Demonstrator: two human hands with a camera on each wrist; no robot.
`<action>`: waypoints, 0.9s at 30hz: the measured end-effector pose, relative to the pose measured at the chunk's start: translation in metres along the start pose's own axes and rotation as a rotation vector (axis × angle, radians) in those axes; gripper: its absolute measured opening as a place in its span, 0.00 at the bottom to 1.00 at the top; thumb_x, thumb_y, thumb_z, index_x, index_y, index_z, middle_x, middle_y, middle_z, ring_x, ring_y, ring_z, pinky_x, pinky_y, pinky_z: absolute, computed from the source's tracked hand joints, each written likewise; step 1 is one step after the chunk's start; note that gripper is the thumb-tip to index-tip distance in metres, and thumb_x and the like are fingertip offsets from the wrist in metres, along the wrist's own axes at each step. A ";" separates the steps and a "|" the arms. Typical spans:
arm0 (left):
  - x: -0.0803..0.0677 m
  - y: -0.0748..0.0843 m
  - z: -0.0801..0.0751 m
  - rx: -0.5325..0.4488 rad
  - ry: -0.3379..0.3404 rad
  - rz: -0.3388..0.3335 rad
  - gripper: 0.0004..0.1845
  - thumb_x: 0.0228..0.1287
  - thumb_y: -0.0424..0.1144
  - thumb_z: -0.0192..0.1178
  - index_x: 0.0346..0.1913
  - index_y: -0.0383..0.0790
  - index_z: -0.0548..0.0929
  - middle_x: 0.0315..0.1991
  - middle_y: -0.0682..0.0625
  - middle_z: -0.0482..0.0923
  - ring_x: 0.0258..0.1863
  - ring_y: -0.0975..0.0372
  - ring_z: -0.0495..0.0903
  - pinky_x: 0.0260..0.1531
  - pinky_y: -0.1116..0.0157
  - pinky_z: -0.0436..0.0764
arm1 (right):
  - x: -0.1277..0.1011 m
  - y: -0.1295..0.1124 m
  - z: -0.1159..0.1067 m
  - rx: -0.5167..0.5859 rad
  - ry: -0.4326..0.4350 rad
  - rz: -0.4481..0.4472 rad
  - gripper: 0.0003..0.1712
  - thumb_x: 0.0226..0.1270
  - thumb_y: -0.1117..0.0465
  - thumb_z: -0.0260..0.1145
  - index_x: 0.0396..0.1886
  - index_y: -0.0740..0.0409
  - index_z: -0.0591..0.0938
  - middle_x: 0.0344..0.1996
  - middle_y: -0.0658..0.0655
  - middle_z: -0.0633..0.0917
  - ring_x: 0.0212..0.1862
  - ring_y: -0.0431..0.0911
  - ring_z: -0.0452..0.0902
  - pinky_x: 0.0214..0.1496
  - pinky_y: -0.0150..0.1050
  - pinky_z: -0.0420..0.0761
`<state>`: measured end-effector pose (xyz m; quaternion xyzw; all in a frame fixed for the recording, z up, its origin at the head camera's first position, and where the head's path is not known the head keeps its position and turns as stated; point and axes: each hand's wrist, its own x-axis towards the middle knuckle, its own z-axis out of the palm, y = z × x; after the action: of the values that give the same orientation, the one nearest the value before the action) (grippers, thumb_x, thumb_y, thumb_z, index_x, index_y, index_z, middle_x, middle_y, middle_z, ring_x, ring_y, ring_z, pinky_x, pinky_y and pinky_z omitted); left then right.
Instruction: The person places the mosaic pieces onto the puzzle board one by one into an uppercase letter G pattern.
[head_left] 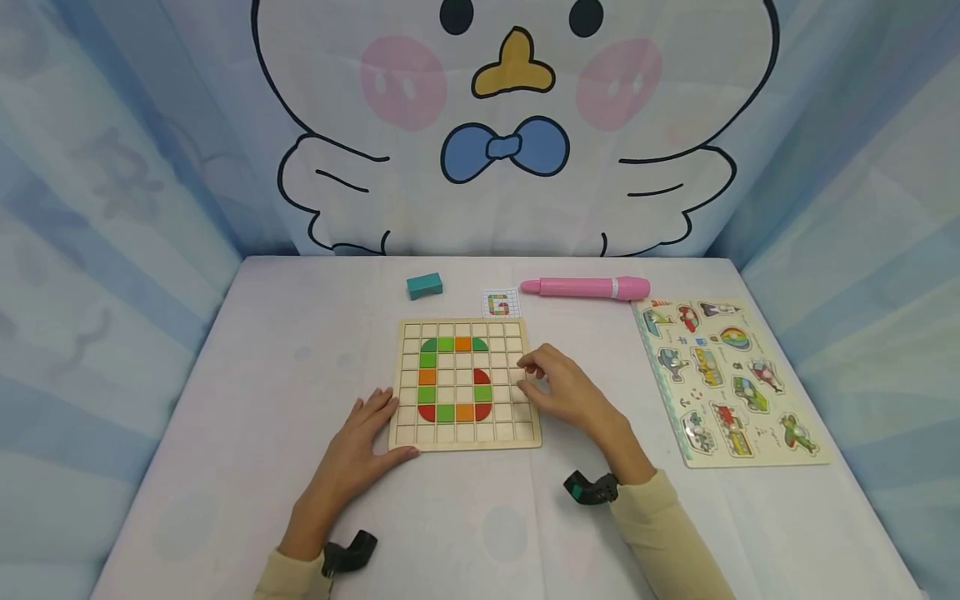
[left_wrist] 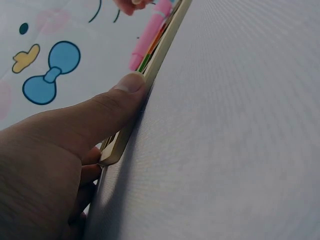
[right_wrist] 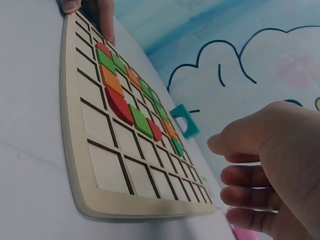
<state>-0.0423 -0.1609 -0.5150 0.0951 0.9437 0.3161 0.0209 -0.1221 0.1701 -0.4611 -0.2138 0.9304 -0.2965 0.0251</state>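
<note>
A wooden grid board (head_left: 516, 433) lies on the table, with green, orange and red tiles (head_left: 446, 412) set in its squares in a G-like outline. My left hand (head_left: 358, 446) rests at the board's near left corner: the thumb touches the near edge and the fingers lie along the left side. Over the board's right edge hovers my right hand (head_left: 564, 387), its fingers loosely bent and thumb apart from them. Nothing shows between those fingers in the right wrist view, where the hand (right_wrist: 280, 160) is beside the board (right_wrist: 135, 200).
Beyond the board lie a teal arch-shaped block (head_left: 424, 286), a small card (head_left: 501, 304) printed with a similar coloured outline, and a pink marker-like stick (head_left: 577, 287). A picture puzzle board (head_left: 720, 400) with several pieces lies at the right. Printed cloth (head_left: 502, 208) hangs behind the table.
</note>
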 end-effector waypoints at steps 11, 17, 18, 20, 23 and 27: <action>0.000 0.001 0.000 0.002 -0.008 -0.019 0.49 0.52 0.58 0.74 0.72 0.35 0.70 0.76 0.42 0.65 0.79 0.50 0.57 0.81 0.47 0.53 | -0.023 0.012 -0.011 -0.025 -0.009 0.037 0.20 0.65 0.59 0.69 0.55 0.59 0.81 0.44 0.55 0.82 0.44 0.46 0.75 0.47 0.42 0.83; 0.000 0.000 0.001 0.009 -0.007 -0.020 0.49 0.52 0.58 0.74 0.73 0.36 0.69 0.76 0.43 0.64 0.79 0.50 0.57 0.81 0.48 0.53 | -0.035 0.022 -0.014 -0.035 -0.003 0.039 0.21 0.63 0.60 0.71 0.56 0.60 0.80 0.44 0.55 0.82 0.44 0.46 0.75 0.46 0.43 0.81; 0.000 0.000 0.001 0.008 -0.007 -0.020 0.49 0.52 0.58 0.74 0.73 0.36 0.69 0.76 0.43 0.64 0.79 0.50 0.57 0.81 0.48 0.53 | -0.037 0.023 -0.014 -0.032 -0.002 0.039 0.22 0.63 0.61 0.71 0.56 0.60 0.80 0.44 0.56 0.82 0.44 0.46 0.75 0.46 0.43 0.81; 0.000 0.000 0.001 0.006 -0.005 -0.019 0.49 0.52 0.58 0.74 0.72 0.36 0.69 0.76 0.43 0.64 0.79 0.50 0.57 0.81 0.48 0.53 | -0.040 0.026 -0.015 -0.031 -0.002 0.044 0.22 0.62 0.61 0.72 0.56 0.61 0.80 0.44 0.56 0.82 0.44 0.47 0.75 0.46 0.43 0.81; 0.000 0.000 0.001 0.002 -0.006 -0.019 0.49 0.52 0.59 0.74 0.73 0.36 0.69 0.76 0.43 0.64 0.79 0.50 0.57 0.81 0.48 0.53 | -0.044 0.029 -0.016 -0.028 -0.005 0.058 0.24 0.61 0.60 0.73 0.56 0.61 0.80 0.44 0.56 0.82 0.44 0.47 0.75 0.46 0.43 0.81; 0.000 0.000 0.001 0.005 -0.012 -0.023 0.49 0.53 0.59 0.73 0.73 0.36 0.69 0.76 0.43 0.64 0.79 0.50 0.57 0.81 0.48 0.53 | -0.051 0.033 -0.018 -0.028 -0.017 0.080 0.25 0.60 0.60 0.73 0.56 0.60 0.80 0.44 0.55 0.82 0.43 0.47 0.75 0.44 0.41 0.79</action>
<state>-0.0426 -0.1605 -0.5155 0.0862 0.9454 0.3129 0.0300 -0.0918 0.2253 -0.4690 -0.1794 0.9420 -0.2804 0.0417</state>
